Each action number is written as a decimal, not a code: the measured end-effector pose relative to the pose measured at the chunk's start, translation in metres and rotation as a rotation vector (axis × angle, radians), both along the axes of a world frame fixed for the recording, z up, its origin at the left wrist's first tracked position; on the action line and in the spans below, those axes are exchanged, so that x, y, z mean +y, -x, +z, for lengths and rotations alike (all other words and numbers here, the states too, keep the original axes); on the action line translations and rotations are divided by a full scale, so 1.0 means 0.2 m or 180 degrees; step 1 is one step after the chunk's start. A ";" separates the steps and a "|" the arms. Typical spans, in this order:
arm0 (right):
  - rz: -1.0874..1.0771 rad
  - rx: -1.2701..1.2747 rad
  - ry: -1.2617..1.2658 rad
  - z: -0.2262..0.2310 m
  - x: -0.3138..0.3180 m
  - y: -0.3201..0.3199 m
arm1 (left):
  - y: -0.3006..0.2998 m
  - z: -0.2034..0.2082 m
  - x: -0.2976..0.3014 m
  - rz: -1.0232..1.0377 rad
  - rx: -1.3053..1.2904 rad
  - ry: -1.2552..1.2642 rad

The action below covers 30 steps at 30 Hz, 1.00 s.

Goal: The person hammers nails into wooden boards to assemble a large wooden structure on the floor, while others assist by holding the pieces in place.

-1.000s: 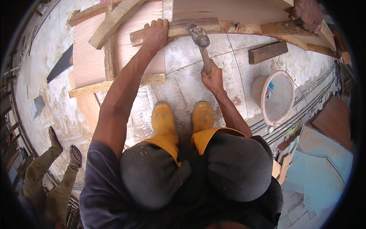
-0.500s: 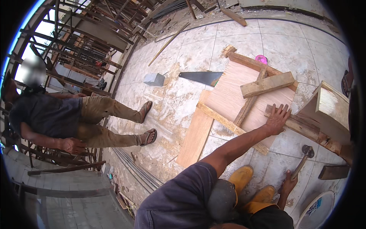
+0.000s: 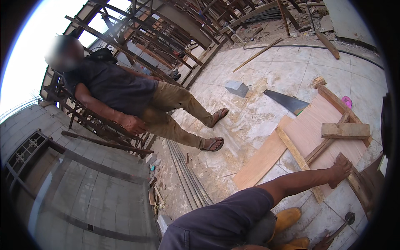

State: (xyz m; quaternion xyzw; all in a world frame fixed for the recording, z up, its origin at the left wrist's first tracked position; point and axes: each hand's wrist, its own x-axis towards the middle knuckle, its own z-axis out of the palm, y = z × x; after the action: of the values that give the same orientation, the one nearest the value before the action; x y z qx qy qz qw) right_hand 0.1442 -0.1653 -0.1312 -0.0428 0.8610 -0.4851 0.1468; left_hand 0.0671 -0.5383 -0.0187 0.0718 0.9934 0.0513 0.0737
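My left hand (image 3: 341, 170) lies with outstretched fingers on the end of a rough timber beam (image 3: 359, 187) at the right. Low in the view, my right hand (image 3: 323, 243), partly cut off by the lower edge, is closed round the handle of a hammer (image 3: 349, 218), its head pointing up and right. Beyond my left hand a pinkish plywood sheet (image 3: 302, 121) lies within wooden battens (image 3: 300, 154). A short wood block (image 3: 346, 131) rests across it. A paler plank (image 3: 260, 154) lies at its left side.
A handsaw (image 3: 285, 101) lies beside the plywood, with a grey block (image 3: 236, 88) farther left. Another person (image 3: 112, 85) in sandals stands at the left. Long metal pipes (image 3: 183, 175) run along the tiled floor's edge. A pink object (image 3: 346, 101) sits behind the frame.
My view has swung left, so the plywood, beam and both hands sit farther right and lower. My left hand stays on the beam; the hammer stays in my right hand.
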 end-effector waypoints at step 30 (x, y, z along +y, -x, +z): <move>-0.0416 -0.0674 0.0543 0.10 -0.08 -0.11 | 0.02 0.07 -0.05 0.0207 0.0178 0.0141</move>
State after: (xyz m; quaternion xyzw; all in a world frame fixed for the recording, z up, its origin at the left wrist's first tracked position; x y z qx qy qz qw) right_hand 0.1655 -0.1804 -0.1109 0.0523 0.7973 -0.5668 0.2008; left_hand 0.0640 -0.5474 -0.0052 0.0392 0.9977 0.0296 0.0458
